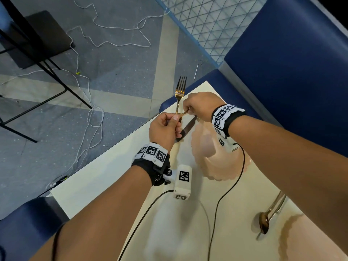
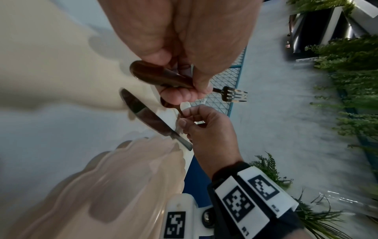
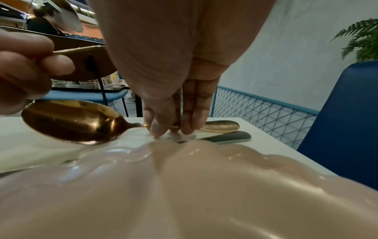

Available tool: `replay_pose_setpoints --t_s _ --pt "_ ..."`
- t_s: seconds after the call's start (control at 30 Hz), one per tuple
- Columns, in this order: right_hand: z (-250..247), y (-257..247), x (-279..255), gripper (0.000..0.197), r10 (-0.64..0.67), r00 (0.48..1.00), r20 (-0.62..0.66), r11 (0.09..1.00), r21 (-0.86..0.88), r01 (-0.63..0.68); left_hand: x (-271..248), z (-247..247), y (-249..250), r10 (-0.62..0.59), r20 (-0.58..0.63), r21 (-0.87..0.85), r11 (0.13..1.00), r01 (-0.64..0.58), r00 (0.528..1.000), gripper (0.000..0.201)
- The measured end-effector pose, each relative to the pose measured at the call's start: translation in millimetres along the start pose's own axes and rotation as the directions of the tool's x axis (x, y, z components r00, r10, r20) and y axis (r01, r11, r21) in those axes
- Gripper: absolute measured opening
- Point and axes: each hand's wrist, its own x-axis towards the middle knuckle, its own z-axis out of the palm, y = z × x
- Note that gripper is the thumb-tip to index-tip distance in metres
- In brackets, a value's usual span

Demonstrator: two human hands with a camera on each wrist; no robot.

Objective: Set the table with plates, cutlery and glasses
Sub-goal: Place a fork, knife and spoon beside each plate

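Over the far corner of the white bench, at centre frame in my head view, both hands meet. The left hand is curled round the handle of a gold fork, whose tines stick up past the bench edge over the grey floor.

The right hand pinches something thin that the head view barely resolves. My right wrist view shows it: a polished gold spoon, its oval bowl at left of frame, its neck caught between thumb and fingertips, its rounded handle end sticking out to the right, held just above the bench.

A steel knife lies flat on the bench below the hands. In my left wrist view it runs slantwise, its handle end just beside the scalloped rim of a glossy pink plate.

Room is tight: the hands work at the bench corner. A blue padded seat fills the right of the head view, and loose white cable trails over the floor at left.

At lower right of the head view a second spoon lies near another plate.
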Motion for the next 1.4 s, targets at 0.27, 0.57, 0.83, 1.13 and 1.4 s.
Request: replay_pose_setpoints --t_s 0.27,0.57,0.83,1.13,1.4 --pt "1 2 -5 0.017 -0.019 1.000 -0.017 1.000 0.002 0.019 -3 -9 0 0.023 0.002 0.033 0.999 -0.023 1.000 0.014" --pt "1 4 -11 0.025 0.007 1.000 -0.020 1.000 -0.015 -0.008 -7 -12 -3 0.005 0.001 -0.022 1.000 -0.005 1.000 0.015" --pt "-1 1 -14 0.020 0.016 1.000 -0.023 1.000 -0.015 -0.017 -7 -17 -8 0.021 -0.001 0.003 1.000 -0.021 1.000 0.012" --pt "1 1 -16 0.022 0.039 0.999 -0.009 0.999 0.010 -0.039 -11 -20 -8 0.025 0.010 0.008 1.000 -0.025 1.000 0.013" --pt "-13 -8 -56 0.023 0.201 0.973 -0.110 0.954 0.248 -0.169 -25 -22 6 0.143 0.065 0.147 0.978 -0.151 0.988 0.015"
